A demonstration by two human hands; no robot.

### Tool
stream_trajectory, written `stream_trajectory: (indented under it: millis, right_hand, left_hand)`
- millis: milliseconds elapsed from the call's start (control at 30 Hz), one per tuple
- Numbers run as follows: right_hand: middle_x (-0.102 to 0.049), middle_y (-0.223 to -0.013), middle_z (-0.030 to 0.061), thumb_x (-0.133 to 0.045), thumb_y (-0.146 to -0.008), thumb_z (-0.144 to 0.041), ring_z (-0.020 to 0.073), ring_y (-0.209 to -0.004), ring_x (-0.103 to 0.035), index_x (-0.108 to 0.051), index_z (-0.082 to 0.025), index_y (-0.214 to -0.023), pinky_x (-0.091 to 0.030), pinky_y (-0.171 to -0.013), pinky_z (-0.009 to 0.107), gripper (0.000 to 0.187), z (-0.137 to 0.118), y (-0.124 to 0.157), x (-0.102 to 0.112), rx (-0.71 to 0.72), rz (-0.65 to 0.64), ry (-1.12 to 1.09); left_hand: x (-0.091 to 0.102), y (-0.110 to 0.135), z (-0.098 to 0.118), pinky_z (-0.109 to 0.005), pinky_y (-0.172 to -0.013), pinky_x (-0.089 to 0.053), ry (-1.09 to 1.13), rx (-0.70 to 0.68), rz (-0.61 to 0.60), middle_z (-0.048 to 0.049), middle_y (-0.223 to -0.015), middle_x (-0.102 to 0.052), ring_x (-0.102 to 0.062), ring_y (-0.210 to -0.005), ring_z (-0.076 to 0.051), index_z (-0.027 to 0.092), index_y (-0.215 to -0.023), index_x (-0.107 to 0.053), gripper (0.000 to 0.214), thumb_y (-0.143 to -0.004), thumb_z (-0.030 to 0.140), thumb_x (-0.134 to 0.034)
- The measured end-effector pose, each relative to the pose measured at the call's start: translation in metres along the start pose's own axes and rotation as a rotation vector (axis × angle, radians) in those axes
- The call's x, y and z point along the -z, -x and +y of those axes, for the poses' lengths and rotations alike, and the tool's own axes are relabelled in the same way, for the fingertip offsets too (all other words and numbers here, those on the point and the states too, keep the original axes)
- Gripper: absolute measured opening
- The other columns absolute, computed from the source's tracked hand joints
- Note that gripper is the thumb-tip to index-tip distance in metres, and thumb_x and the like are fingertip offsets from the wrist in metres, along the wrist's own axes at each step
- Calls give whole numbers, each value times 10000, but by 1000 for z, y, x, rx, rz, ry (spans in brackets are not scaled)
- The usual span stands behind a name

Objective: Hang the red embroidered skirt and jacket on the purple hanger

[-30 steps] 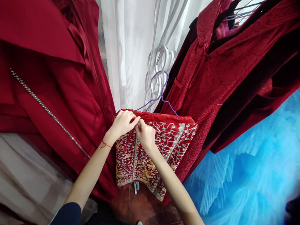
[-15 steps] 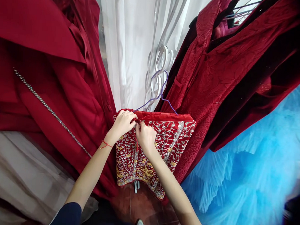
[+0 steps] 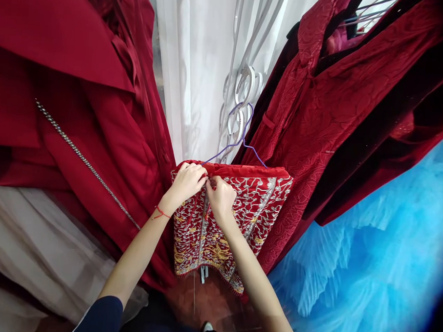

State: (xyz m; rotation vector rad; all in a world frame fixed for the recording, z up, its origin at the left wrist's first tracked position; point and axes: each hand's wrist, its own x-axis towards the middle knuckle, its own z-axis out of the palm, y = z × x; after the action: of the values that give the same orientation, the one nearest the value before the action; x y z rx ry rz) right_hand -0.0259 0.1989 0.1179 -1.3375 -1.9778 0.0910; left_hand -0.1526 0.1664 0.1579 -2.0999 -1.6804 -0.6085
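while deep red drapery fills the space left of the fingers, dark red gowns crowd to their right, blue tulle billows lower right, and white cloth hangs beyond. right under the fingertips: the embroidered garment, red top band at finger level, fringe well below. just past them, the purple hanger rises to white rings. and the hands! left hand: fingers bent, closed over the band. right hand: thumb and forefinger pinched on it, close beside; fold or cord, can't tell. danger? both grips sit off-centre, so a hard downward tug could tilt that thin hanger and slip the band loose.
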Motion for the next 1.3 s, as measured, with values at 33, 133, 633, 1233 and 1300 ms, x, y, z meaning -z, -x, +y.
stream_trajectory:
  millis: [33, 133, 633, 1233, 1300]
  right_hand:
    - [-755, -915, 39, -497, -968, -391, 180, -769, -682, -677, -220, -959, -318, -604, 263, 248, 0, 0, -1, -4, 7, 1]
    - [-759, -929, 40, -508, -963, -388, 189, -775, -689, -677, -219, -966, -324, -609, 270, 238, -1, 0, -3, -24, 19, -7]
    - [-737, -805, 8, -554, -903, -382, 165, -711, -666, -644, -212, -886, -349, -611, 245, 193, 2, -1, -3, -62, 17, -187]
    - [-722, -754, 28, -508, -899, -404, 155, -637, -652, -664, -195, -784, -480, -635, 245, 285, 14, -2, 0, 14, -102, -692]
    - [-698, -719, 24, -512, -883, -408, 145, -588, -623, -638, -191, -754, -471, -590, 240, 282, 16, -3, 0, 21, -128, -754]
  left_hand:
    - [0, 0, 0, -401, -857, -381, 5, -2, 1, -66, -947, -691, -587, -923, -242, 179, -911, -630, 166, -943, 237, -478]
    - [-1, 1, 0, -400, -861, -382, 18, -3, 6, -66, -957, -690, -587, -928, -239, 179, -908, -627, 157, -940, 233, -483]
    - [-6, -1, 1, -385, -837, -381, 62, 50, 16, -50, -896, -681, -583, -882, -229, 194, -859, -609, 113, -917, 244, -527]
    - [-10, 0, 5, -388, -813, -381, 18, 89, 33, -79, -871, -681, -590, -861, -238, 184, -866, -617, 258, -975, 260, -396]
    - [-10, 0, 5, -390, -815, -379, 22, 89, 32, -79, -879, -684, -591, -870, -241, 185, -869, -617, 252, -973, 262, -401]
